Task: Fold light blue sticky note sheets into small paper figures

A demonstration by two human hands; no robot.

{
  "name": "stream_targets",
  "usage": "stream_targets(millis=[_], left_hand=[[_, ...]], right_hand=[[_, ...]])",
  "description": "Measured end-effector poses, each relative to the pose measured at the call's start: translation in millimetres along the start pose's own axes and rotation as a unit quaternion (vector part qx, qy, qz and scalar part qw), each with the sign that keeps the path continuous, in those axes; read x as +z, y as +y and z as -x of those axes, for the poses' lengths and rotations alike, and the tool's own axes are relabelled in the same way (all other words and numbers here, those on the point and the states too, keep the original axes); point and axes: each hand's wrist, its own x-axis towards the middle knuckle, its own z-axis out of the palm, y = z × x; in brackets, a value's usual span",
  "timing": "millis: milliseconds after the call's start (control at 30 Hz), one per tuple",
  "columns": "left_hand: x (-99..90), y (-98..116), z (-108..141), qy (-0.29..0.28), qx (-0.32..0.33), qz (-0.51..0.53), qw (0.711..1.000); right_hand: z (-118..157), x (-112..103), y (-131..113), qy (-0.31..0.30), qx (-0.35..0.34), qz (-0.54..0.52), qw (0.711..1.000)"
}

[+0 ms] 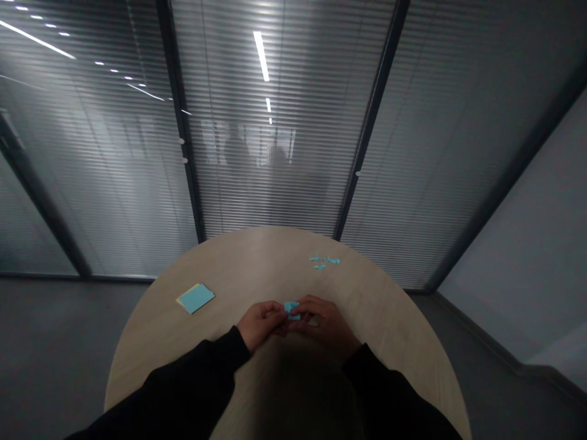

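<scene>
A small piece of blue paper (291, 307) is held between both hands above the near middle of the round table. My left hand (262, 322) pinches its left side between thumb and fingers. My right hand (324, 322) has its fingertips closed on the right side of the same piece and covers part of it. The paper looks folded or cut, but its exact shape is too small to tell. Small blue paper scraps (324, 262) lie beyond my right hand. To the left rests a stack of blue sheets (197, 298) with a yellow edge showing under it.
The round wooden table (261, 256) has its far edge close to a glass partition (275, 195) with blinds and dark frames. A pale wall (532, 244) stands on the right. Grey floor shows on both sides of the table.
</scene>
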Motion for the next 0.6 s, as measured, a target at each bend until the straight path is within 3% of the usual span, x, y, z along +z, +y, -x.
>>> stream_targets(millis=[167,600], left_hand=[[0.5,2.9,0.4,0.023,0.013,-0.005,1.000],[-0.2,3.3,-0.8,0.005,0.022,-0.037,0.999]], right_hand=[[-0.5,1.2,1.9,-0.003,-0.007,0.008,1.000],[1.9,-1.9,6.3,-0.018,0.001,0.015,1.000]])
